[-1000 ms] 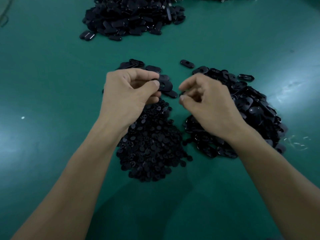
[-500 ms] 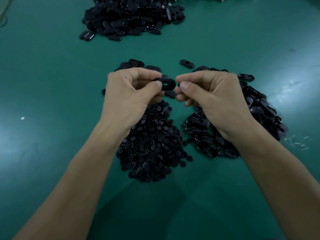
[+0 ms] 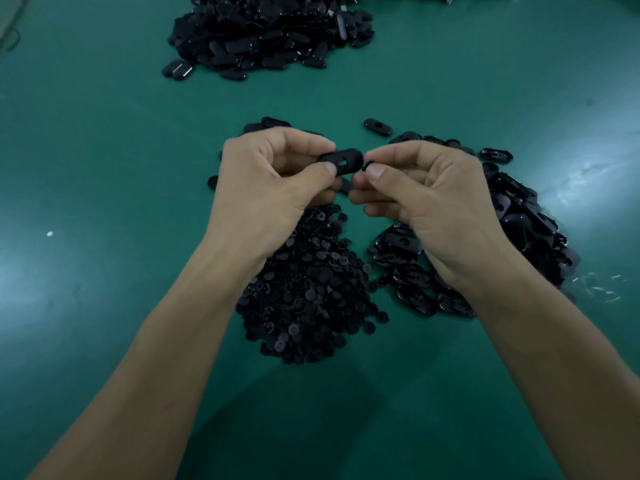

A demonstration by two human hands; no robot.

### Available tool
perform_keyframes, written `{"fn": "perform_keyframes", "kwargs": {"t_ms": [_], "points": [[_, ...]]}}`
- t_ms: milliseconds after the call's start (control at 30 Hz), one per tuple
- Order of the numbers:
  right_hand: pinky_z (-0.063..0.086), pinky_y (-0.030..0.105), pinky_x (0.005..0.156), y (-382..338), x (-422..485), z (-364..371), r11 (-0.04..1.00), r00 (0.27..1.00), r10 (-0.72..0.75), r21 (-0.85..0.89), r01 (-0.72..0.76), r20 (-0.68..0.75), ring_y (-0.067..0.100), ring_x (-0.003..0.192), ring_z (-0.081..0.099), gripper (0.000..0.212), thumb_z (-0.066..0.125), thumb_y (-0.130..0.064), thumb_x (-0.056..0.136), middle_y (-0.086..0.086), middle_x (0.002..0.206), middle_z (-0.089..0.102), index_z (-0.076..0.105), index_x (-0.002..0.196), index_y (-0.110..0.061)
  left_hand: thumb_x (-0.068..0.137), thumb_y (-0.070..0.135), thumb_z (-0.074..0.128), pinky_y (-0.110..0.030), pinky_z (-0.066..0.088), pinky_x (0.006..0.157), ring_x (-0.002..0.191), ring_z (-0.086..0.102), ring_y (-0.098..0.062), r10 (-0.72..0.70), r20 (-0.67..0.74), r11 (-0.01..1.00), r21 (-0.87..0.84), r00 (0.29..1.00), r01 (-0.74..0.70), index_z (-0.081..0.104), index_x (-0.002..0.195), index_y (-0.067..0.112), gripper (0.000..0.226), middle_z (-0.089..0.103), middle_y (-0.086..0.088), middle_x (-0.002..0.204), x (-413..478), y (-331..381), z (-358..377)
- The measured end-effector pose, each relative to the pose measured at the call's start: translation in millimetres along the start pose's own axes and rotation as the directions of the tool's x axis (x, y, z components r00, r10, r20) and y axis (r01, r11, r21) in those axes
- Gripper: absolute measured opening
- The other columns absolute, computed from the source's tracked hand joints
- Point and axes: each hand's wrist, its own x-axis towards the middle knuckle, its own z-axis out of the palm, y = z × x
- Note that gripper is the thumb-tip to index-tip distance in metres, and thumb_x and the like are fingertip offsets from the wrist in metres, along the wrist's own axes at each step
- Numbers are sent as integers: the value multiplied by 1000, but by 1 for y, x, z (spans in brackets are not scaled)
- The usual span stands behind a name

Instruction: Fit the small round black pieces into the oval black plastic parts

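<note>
Above smooth green table [image 3: 104, 168], left fingers [image 3: 323, 170] pinch slotted oval part [image 3: 343, 160]; right fingers [image 3: 376, 173] pinch round piece [image 3: 366, 165].

— What does your green table [image 3: 104, 161] carry?
— In the lower middle of the frame you have a heap of small round pieces [image 3: 311, 292]. Just right of it lies a heap of oval parts [image 3: 523, 223].
— And higher up?
— A bigger black heap [image 3: 270, 32] sits at top centre, well apart from both. A lone oval part [image 3: 377, 127] lies above centre, pale flecks [image 3: 602, 289] at the right edge and a white speck [image 3: 50, 233] at the left.
</note>
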Motion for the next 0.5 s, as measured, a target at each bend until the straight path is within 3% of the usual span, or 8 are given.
{"fn": "perform_keyframes", "kwargs": {"t_ms": [133, 267, 500], "points": [[50, 17, 64, -1, 1, 0, 987, 996, -82, -141, 76, -36, 5, 68, 62, 15, 75, -9, 89, 3, 76, 73, 76, 86, -24, 87, -3, 74, -24, 61, 68, 73, 77, -17, 7, -12, 1000, 7, 1000, -7, 72, 90, 13, 16, 77, -2, 75, 0, -1, 0], [50, 22, 63, -2, 2, 3, 971, 988, -141, -201, 127, -57, 15, 67, 56, 17, 77, -12, 88, 17, 81, 71, 77, 83, -28, 87, -1, 75, -25, 61, 68, 73, 77, -16, 41, -3, 998, 54, 999, -41, 73, 90, 16, 18, 78, -1, 76, 0, -2, 0], [58, 23, 74, -4, 4, 9, 907, 973, -220, -382, 179, -67, 5, 75, 72, 13, 78, -14, 87, -9, 77, 75, 77, 88, -27, 85, 2, 76, -29, 62, 69, 72, 76, -15, 62, 24, 995, 81, 998, -63, 75, 92, 17, 17, 78, 0, 78, -1, -2, 1]]}}
